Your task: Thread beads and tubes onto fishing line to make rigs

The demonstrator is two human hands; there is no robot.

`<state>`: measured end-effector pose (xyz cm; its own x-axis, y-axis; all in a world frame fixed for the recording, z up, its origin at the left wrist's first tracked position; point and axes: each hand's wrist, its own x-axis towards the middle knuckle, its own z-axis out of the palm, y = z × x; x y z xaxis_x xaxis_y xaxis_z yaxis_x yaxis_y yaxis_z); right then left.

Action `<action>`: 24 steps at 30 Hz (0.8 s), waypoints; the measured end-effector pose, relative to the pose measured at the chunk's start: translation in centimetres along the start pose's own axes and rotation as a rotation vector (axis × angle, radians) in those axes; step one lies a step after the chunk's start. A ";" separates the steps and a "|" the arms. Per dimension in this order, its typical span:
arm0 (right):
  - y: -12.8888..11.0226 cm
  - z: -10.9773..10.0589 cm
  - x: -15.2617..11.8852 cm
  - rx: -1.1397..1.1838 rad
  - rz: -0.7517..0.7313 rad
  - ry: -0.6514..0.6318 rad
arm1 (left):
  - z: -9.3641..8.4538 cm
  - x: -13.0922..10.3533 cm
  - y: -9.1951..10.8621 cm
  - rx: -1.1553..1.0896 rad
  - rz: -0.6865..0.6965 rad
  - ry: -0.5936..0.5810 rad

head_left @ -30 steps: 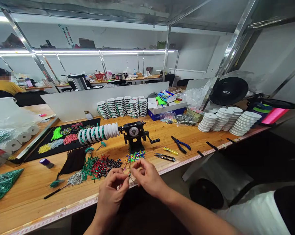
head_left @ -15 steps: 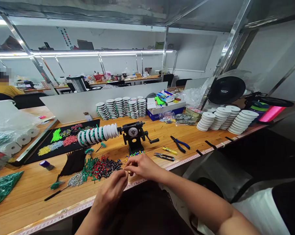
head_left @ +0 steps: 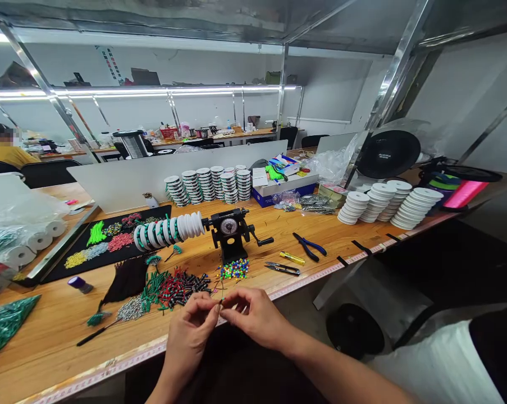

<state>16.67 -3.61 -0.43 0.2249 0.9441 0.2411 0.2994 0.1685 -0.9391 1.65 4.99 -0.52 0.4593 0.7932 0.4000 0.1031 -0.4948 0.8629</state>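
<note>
Bare hands meet at the near edge of a wooden workbench [head_left: 80, 320], the left hand [head_left: 192, 328] pinching a thin strand [head_left: 222, 292] between thumb and forefinger. The right hand [head_left: 259, 320] brings its own thumb and forefinger together on the same strand, the fingertips of both hands nearly touching; the small dark piece at their tips is too fine to make out.

Just beyond the fingers lies a heap of colored beads [head_left: 235, 269], at the foot of a black hand-crank winder [head_left: 232, 230] with a row of white spools [head_left: 190, 224] threaded on its shaft. Left of the hands spreads a pile of green, red and black tubes [head_left: 177, 289], with silver bits [head_left: 129, 307] beside it. To the right, snips [head_left: 282, 269], a yellow tool [head_left: 292, 258] and blue-handled pliers [head_left: 310, 247] rest on the wood.

Farther back stand stacks of green-wound spools [head_left: 228, 188], a blue box [head_left: 265, 199] and, at right, stacks of plain white spools [head_left: 417, 209]. Across the room, at far left, sits a person in yellow [head_left: 9, 155].
</note>
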 end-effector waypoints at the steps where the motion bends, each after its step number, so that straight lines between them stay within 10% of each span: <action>1: 0.1 0.2 -0.5 -0.041 -0.065 0.000 | 0.1 -0.1 0.0 -0.005 0.001 -0.005; 6: 0.1 0.0 -0.7 -0.486 -0.518 0.094 | 0.0 -0.2 0.8 0.121 0.141 -0.026; 14: 0.1 -1.4 6.8 -0.140 -0.062 -0.255 | -1.7 0.9 0.9 0.662 0.786 -0.238; 21: 0.5 -0.2 4.5 -0.062 0.006 0.124 | -0.6 0.1 0.4 0.256 0.219 0.008; 24: 1.0 0.5 1.3 0.109 0.102 0.089 | -0.1 -0.3 0.2 0.038 0.020 0.020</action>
<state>16.81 -2.06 -1.17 0.3320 0.9296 0.1598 0.1695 0.1078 -0.9796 1.40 4.68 -0.49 0.4436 0.7898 0.4235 0.1278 -0.5235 0.8424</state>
